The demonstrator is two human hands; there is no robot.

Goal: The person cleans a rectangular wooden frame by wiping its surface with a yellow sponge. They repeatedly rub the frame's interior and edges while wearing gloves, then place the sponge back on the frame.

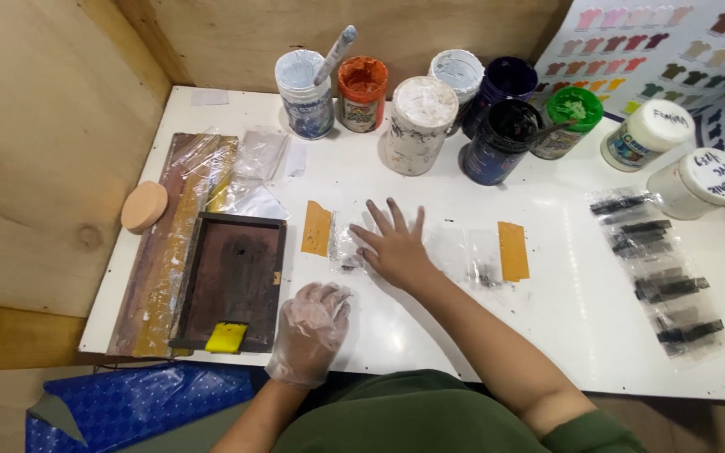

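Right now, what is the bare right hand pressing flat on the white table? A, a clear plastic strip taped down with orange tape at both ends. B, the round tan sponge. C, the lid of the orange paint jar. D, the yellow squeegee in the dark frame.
A: the right hand lies spread flat on the clear plastic strip, between the two orange tape pieces, while the gloved left hand rests beside the dark frame.
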